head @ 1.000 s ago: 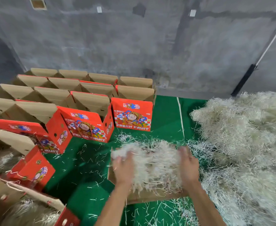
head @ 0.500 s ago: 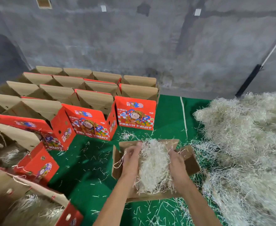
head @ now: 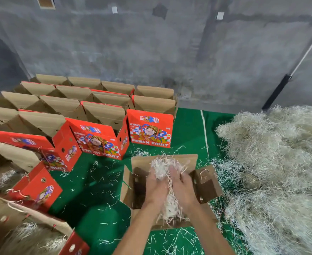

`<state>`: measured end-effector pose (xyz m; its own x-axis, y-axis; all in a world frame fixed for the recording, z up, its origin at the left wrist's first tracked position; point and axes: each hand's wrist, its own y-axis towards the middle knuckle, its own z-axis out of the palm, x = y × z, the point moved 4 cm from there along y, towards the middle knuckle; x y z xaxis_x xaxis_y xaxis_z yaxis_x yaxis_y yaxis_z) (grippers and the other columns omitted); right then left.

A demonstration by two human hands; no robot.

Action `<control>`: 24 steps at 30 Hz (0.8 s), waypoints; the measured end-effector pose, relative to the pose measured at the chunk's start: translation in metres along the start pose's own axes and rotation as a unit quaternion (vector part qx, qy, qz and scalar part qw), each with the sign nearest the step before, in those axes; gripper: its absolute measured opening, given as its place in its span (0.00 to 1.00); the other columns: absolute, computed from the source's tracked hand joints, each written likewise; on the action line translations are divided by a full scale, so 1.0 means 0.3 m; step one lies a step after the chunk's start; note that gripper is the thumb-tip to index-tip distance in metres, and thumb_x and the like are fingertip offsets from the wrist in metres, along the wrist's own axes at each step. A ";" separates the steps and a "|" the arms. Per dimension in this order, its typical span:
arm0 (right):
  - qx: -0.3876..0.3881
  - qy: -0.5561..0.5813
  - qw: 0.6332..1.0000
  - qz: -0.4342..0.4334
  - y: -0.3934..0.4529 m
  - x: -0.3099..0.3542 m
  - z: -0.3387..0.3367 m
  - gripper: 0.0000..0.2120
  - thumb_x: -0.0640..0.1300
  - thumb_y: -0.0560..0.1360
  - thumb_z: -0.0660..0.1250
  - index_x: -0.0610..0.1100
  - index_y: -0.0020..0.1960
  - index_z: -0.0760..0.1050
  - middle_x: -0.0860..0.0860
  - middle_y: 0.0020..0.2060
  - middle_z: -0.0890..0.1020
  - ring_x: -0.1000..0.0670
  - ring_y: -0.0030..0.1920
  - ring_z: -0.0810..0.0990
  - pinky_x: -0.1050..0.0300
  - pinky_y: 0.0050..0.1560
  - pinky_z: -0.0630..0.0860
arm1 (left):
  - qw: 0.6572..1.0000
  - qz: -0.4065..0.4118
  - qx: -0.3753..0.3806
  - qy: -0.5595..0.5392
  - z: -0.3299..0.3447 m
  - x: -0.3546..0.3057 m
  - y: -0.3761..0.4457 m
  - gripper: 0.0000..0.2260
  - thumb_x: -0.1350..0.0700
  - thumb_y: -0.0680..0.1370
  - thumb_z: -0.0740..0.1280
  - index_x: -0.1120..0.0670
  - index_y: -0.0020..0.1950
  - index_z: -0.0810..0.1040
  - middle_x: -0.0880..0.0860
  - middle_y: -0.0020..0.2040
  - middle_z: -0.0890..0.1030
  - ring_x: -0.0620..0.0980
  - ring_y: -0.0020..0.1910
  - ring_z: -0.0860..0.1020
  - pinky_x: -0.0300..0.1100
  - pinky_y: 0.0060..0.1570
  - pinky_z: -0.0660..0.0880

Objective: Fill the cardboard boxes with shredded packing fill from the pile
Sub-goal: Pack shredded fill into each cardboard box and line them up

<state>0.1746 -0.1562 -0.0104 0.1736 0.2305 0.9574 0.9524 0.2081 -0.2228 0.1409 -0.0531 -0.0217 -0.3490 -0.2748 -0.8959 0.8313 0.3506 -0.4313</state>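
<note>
- Writing: "FRESH FRUIT" reads in white capitals on the red printed box [head: 150,128] at frame centre, under a cartoon figure; the same words show partly on the neighbouring red box [head: 98,139] to its left. Smaller characters above the figures are not legible.
- Open cardboard box [head: 170,190], lower centre, flaps spread, stands on the green floor mat [head: 96,199]; it holds a wad of shredded fill [head: 162,170].
- Left hand [head: 154,188] and right hand [head: 182,189] are inside this box, side by side, pressing on the fill; grip: fingers blurred, appear extended rather than curled.
- Pile of shredded fill [head: 276,162] occupies the right of the frame, just beside the box.
- Rows of open boxes [head: 74,100] stand upper left; contents not visible.
- Two boxes at lower left [head: 31,234] contain fill.
</note>
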 end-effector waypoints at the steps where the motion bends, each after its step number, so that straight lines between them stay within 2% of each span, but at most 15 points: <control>1: -0.036 -0.069 0.996 -0.035 0.011 -0.007 -0.042 0.35 0.76 0.72 0.56 0.46 0.53 0.80 0.54 0.29 0.79 0.57 0.28 0.76 0.59 0.30 0.75 | 1.000 -0.005 -0.013 -0.003 -0.047 -0.016 0.016 0.27 0.56 0.80 0.67 0.48 0.77 0.63 0.50 0.74 0.68 0.52 0.69 0.72 0.56 0.71 0.67; 3: -0.111 -0.195 0.972 -0.072 0.033 -0.024 -0.162 0.33 0.74 0.73 0.52 0.46 0.38 0.77 0.51 0.18 0.71 0.57 0.18 0.66 0.60 0.20 0.67 | 0.997 -0.008 -0.076 -0.018 -0.172 -0.058 0.059 0.20 0.58 0.82 0.65 0.55 0.73 0.68 0.58 0.68 0.75 0.50 0.55 0.78 0.51 0.64 0.74; 5: -0.174 -0.155 0.970 -0.070 0.043 -0.041 -0.267 0.34 0.74 0.73 0.53 0.43 0.33 0.72 0.50 0.18 0.71 0.55 0.17 0.63 0.58 0.19 0.65 | 0.985 -0.016 -0.162 -0.049 -0.280 -0.096 0.092 0.15 0.61 0.83 0.62 0.62 0.69 0.72 0.63 0.66 0.76 0.50 0.47 0.78 0.34 0.49 0.76; 7: -0.149 -0.081 0.984 -0.046 0.049 -0.047 -0.253 0.36 0.75 0.73 0.56 0.40 0.35 0.73 0.50 0.20 0.73 0.53 0.18 0.65 0.60 0.20 0.65 | 0.985 -0.053 -0.139 -0.091 -0.257 -0.116 0.075 0.15 0.62 0.82 0.61 0.63 0.69 0.72 0.60 0.63 0.78 0.48 0.48 0.78 0.28 0.41 0.74; 8: -0.095 -0.076 0.992 -0.037 0.054 -0.039 -0.190 0.36 0.76 0.73 0.55 0.41 0.37 0.74 0.51 0.21 0.73 0.52 0.19 0.67 0.61 0.21 0.66 | 0.986 -0.084 -0.116 -0.084 -0.210 -0.087 0.072 0.15 0.59 0.81 0.63 0.60 0.68 0.74 0.55 0.59 0.80 0.46 0.49 0.79 0.32 0.46 0.76; 9: -0.044 -0.093 0.994 -0.036 0.051 -0.033 -0.114 0.36 0.77 0.73 0.54 0.44 0.37 0.74 0.52 0.21 0.73 0.53 0.20 0.69 0.62 0.21 0.67 | 0.988 -0.093 -0.095 -0.080 -0.152 -0.077 0.046 0.03 0.52 0.80 0.64 0.51 0.50 0.72 0.49 0.55 0.81 0.43 0.52 0.79 0.39 0.54 0.77; 10: -0.017 -0.141 0.988 -0.057 0.052 -0.035 -0.047 0.35 0.77 0.73 0.52 0.46 0.37 0.74 0.53 0.21 0.74 0.54 0.20 0.70 0.61 0.22 0.68 | 0.995 -0.093 -0.009 -0.025 -0.080 -0.060 0.024 0.20 0.47 0.80 0.62 0.54 0.63 0.56 0.45 0.54 0.81 0.40 0.54 0.78 0.46 0.63 0.74; 11: -0.004 -0.197 0.977 -0.087 0.051 -0.034 0.000 0.34 0.77 0.73 0.51 0.47 0.36 0.74 0.53 0.22 0.75 0.55 0.21 0.72 0.60 0.22 0.69 | 0.998 -0.056 0.039 0.012 -0.032 -0.063 -0.004 0.17 0.43 0.80 0.60 0.53 0.55 0.80 0.44 0.52 0.81 0.38 0.54 0.77 0.52 0.69 0.70; 12: -0.015 -0.229 0.968 -0.102 0.057 -0.039 0.008 0.33 0.77 0.73 0.52 0.47 0.37 0.74 0.53 0.23 0.76 0.55 0.21 0.73 0.59 0.23 0.70 | 0.998 -0.003 0.038 0.052 -0.036 -0.064 -0.008 0.09 0.42 0.79 0.62 0.45 0.50 0.76 0.42 0.53 0.78 0.38 0.53 0.76 0.55 0.70 0.67; 14: -0.079 -0.173 0.980 -0.059 0.085 -0.058 -0.084 0.31 0.74 0.74 0.57 0.45 0.41 0.75 0.51 0.24 0.76 0.54 0.21 0.72 0.59 0.23 0.71 | 0.994 0.011 -0.059 0.088 -0.134 -0.058 0.033 0.16 0.45 0.79 0.68 0.44 0.66 0.73 0.41 0.58 0.72 0.42 0.57 0.74 0.50 0.68 0.68; 17: -0.147 -0.059 0.987 0.025 0.095 -0.095 -0.267 0.33 0.74 0.71 0.59 0.42 0.44 0.74 0.50 0.27 0.75 0.54 0.22 0.70 0.64 0.24 0.68 | 0.980 -0.008 -0.156 0.126 -0.305 -0.054 0.080 0.26 0.42 0.80 0.65 0.47 0.76 0.64 0.43 0.70 0.71 0.51 0.67 0.73 0.48 0.69 0.68; 18: -0.119 -0.060 0.990 0.048 0.088 -0.097 -0.275 0.32 0.75 0.71 0.58 0.44 0.46 0.73 0.52 0.30 0.76 0.55 0.26 0.73 0.63 0.28 0.71 | 0.980 0.007 -0.135 0.145 -0.304 -0.051 0.084 0.29 0.36 0.78 0.63 0.46 0.76 0.64 0.40 0.68 0.71 0.49 0.65 0.74 0.46 0.67 0.70; 20: 0.003 -0.080 0.994 0.071 0.081 -0.088 -0.190 0.25 0.73 0.74 0.61 0.50 0.48 0.72 0.53 0.36 0.80 0.55 0.36 0.81 0.57 0.46 0.78 | 0.991 0.010 0.003 0.134 -0.197 -0.041 0.071 0.33 0.30 0.72 0.66 0.39 0.74 0.64 0.36 0.65 0.68 0.44 0.63 0.72 0.48 0.67 0.70; 22: 0.087 -0.108 0.988 0.067 0.074 -0.099 -0.096 0.20 0.62 0.76 0.69 0.44 0.47 0.75 0.49 0.36 0.83 0.54 0.34 0.82 0.52 0.46 0.82 | 0.979 0.017 0.103 0.176 -0.088 0.021 0.057 0.31 0.41 0.74 0.72 0.36 0.74 0.64 0.36 0.69 0.65 0.37 0.61 0.70 0.44 0.65 0.71; 24: 0.083 -0.151 0.983 0.071 0.083 -0.116 -0.087 0.16 0.55 0.77 0.69 0.44 0.49 0.69 0.48 0.33 0.79 0.54 0.27 0.74 0.61 0.33 0.77 | 0.952 0.091 0.067 0.286 -0.094 0.032 0.086 0.27 0.60 0.77 0.70 0.43 0.73 0.70 0.43 0.74 0.68 0.30 0.47 0.76 0.29 0.47 0.75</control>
<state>0.1987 -0.1838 -0.0445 0.1954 0.5347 0.8222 0.8660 0.2994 -0.4005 0.1469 -0.0214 -0.0444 -0.3407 0.3242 -0.8825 0.9347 0.2177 -0.2809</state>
